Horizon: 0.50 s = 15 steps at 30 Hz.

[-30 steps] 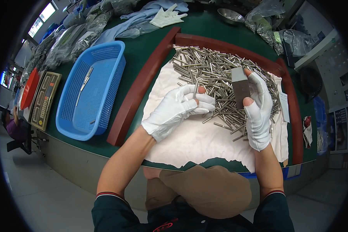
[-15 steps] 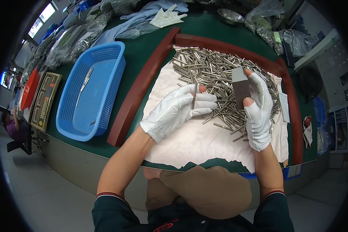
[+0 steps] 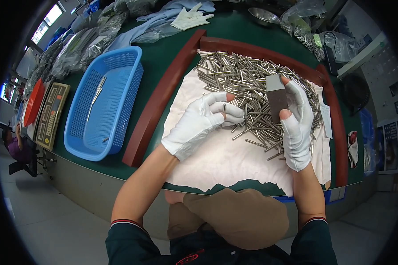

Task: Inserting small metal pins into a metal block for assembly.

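Observation:
My left hand (image 3: 197, 121), in a white glove with bare thumb and index fingertips, pinches a slim metal pin (image 3: 224, 107) over the near left side of the pile. That pin now points mostly toward me, so little of its length shows. Farther right, my gloved right hand (image 3: 298, 121) grips a rectangular block (image 3: 277, 99) with a dark brown face and a pale grey end. Both hands hover near a heap of shiny metal pins (image 3: 234, 73) spread over a pale pink cloth (image 3: 203, 163). The block hides some of the heap.
A dark red wooden frame (image 3: 157, 104) borders the cloth. To its left stands a blue plastic basket (image 3: 135, 84) with a few thin metal pieces inside. At the back are a white glove (image 3: 192, 17) and a metal bowl (image 3: 263, 16). Another person (image 3: 20, 145) sits far left.
The pin in my left hand has turned from upright to nearly end-on, and the left thumb and index finger have shifted on it. My right hand keeps the block almost in place.

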{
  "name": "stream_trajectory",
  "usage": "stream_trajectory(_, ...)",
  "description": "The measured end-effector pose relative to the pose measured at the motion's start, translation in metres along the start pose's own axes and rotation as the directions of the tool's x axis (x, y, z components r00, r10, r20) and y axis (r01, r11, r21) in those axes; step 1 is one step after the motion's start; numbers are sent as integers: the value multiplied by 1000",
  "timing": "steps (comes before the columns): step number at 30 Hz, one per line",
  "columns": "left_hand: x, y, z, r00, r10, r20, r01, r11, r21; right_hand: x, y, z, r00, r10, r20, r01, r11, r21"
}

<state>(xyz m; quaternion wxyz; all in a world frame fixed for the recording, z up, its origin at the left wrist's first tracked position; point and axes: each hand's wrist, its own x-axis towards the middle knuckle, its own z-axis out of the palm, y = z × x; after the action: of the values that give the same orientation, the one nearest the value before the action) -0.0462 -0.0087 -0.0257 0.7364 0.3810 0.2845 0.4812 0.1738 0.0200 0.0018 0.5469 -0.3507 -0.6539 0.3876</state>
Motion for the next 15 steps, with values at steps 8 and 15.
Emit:
stream_trajectory(8, 0, 2, 3, 999, 43, -25, -39, 986, 163, 0, 0, -1, 1000, 11, -1, -11, 1000, -4)
stream_trajectory(15, -1, 3, 6, 994, 20, -104, -22, 999, -23, 0, 1, -1, 1000, 7, -2, -7, 1000, -13)
